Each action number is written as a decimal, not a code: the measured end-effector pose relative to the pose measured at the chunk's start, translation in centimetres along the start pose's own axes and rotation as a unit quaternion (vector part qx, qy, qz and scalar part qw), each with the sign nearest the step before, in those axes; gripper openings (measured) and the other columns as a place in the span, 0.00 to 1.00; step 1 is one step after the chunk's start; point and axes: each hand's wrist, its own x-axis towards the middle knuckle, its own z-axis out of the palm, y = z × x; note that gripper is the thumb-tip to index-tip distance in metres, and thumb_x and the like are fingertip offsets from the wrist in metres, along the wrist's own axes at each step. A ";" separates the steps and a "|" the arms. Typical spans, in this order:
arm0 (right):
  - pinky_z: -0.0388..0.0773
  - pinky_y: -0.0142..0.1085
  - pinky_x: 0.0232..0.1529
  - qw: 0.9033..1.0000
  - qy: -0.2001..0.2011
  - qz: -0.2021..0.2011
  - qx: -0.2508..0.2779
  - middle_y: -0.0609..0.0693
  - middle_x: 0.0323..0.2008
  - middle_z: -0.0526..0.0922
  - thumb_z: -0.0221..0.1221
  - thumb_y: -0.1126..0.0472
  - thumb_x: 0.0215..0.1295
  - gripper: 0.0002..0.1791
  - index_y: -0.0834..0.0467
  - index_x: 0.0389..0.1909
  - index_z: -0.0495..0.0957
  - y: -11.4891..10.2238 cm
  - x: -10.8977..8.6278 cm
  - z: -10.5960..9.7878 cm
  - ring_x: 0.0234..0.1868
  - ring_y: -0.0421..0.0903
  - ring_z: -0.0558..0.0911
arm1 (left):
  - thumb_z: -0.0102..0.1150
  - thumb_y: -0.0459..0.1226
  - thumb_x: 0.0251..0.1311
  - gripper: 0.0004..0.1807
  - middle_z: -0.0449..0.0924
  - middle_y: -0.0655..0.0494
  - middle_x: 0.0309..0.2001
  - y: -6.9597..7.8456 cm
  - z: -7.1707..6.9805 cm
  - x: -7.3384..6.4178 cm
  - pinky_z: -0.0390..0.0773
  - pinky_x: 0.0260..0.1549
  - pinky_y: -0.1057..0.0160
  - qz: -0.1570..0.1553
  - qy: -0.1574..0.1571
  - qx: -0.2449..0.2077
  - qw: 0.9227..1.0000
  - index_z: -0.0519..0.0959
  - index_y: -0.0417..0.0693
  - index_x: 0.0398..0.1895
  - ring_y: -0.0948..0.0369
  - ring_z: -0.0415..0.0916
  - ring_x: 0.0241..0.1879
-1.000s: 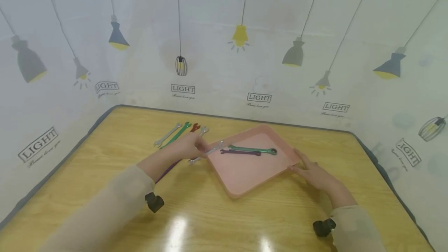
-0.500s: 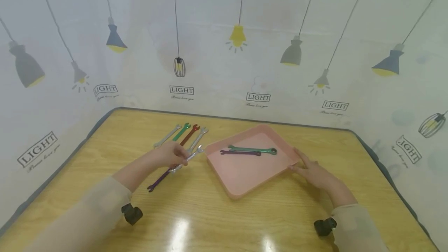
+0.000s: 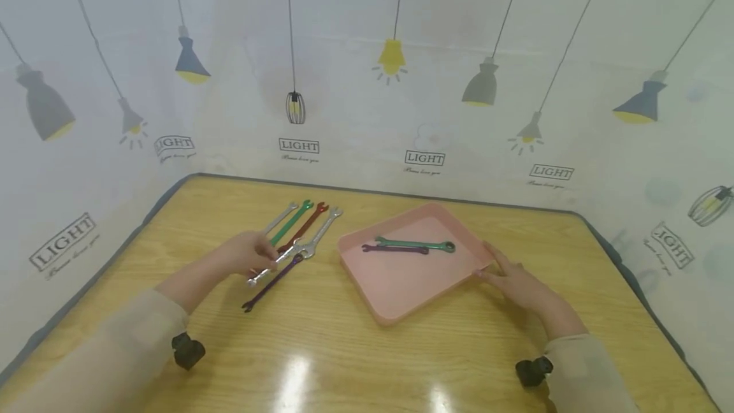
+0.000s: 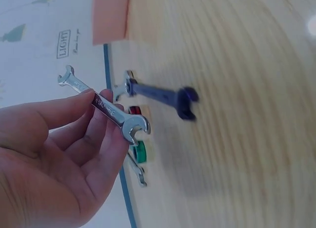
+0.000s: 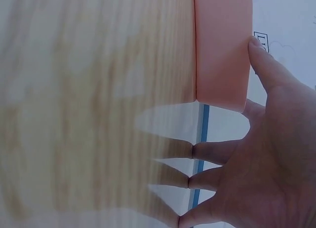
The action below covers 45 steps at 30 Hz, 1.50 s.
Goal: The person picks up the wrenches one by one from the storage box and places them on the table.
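My left hand (image 3: 246, 252) pinches a silver open-ended wrench (image 4: 106, 107) between thumb and fingers, raised over the table's left side. Below it lies a purple wrench (image 3: 268, 287); just beyond are a green wrench (image 3: 291, 223), a red wrench (image 3: 306, 222) and two silver ones, the left one partly hidden by the hand. At the right corner of a pink tray (image 3: 390, 295), my right hand (image 3: 524, 285) has its thumb against the rim (image 5: 247, 55) and its other fingers spread, several touching the table. A green ratchet wrench (image 3: 415, 245) and a smaller purple wrench (image 3: 395, 249) lie inside the tray.
The wooden table (image 3: 344, 362) ends in a dark edge against a pale cloth backdrop (image 3: 355, 81) printed with hanging lamps. Dark wrist cameras sit on both sleeves, the left camera (image 3: 188, 350) low over the table.
My left hand has carried the silver wrench leftward, from the tray's left rim to above the wrenches on the table. The right hand and the tray stay put.
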 end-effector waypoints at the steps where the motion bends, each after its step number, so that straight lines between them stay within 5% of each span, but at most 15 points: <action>1: 0.34 0.78 0.55 1.000 0.000 -0.002 -0.001 0.68 0.74 0.42 0.46 0.33 0.69 0.47 0.48 0.78 0.35 0.0 0.0 0.0 0.67 0.80 0.32 | 0.62 0.29 0.58 0.11 0.80 0.46 0.36 -0.3 -0.1 -0.1 0.83 0.34 0.58 -0.006 0.000 0.003 1.000 0.78 0.29 0.42 0.55 0.78 0.32; 9: 0.34 0.78 0.55 1.000 0.000 0.006 -0.004 0.68 0.74 0.42 0.46 0.32 0.68 0.47 0.47 0.78 0.35 0.1 0.1 0.0 0.67 0.80 0.32 | 0.61 0.27 0.57 0.09 0.80 0.51 0.28 -2.0 -0.7 -0.5 0.82 0.26 0.62 -0.029 0.001 0.048 0.998 0.81 0.30 0.41 0.60 0.76 0.25; 23: 0.35 0.78 0.55 1.000 -0.006 0.008 -0.006 0.69 0.74 0.43 0.46 0.32 0.69 0.48 0.48 0.78 0.35 -0.1 -0.1 0.0 0.67 0.80 0.33 | 0.63 0.26 0.55 0.07 0.79 0.51 0.27 -3.4 -0.9 -1.0 0.82 0.28 0.62 -0.099 0.005 0.056 0.993 0.83 0.33 0.37 0.60 0.76 0.25; 29: 0.34 0.78 0.56 1.000 -0.007 0.005 -0.005 0.69 0.73 0.43 0.46 0.32 0.69 0.47 0.48 0.78 0.35 -0.2 -0.1 -0.1 0.67 0.80 0.33 | 0.62 0.26 0.53 0.08 0.78 0.50 0.25 -4.2 -1.2 -0.4 0.79 0.24 0.66 -0.083 -0.006 0.043 0.996 0.83 0.32 0.37 0.62 0.74 0.22; 45: 0.34 0.77 0.56 1.000 -0.008 0.005 0.001 0.70 0.73 0.43 0.46 0.33 0.69 0.47 0.48 0.78 0.35 -0.2 0.0 -0.1 0.67 0.80 0.33 | 0.63 0.25 0.50 0.11 0.80 0.52 0.22 -3.5 -0.3 -0.9 0.81 0.22 0.63 -0.061 0.016 0.071 0.996 0.82 0.31 0.39 0.60 0.77 0.19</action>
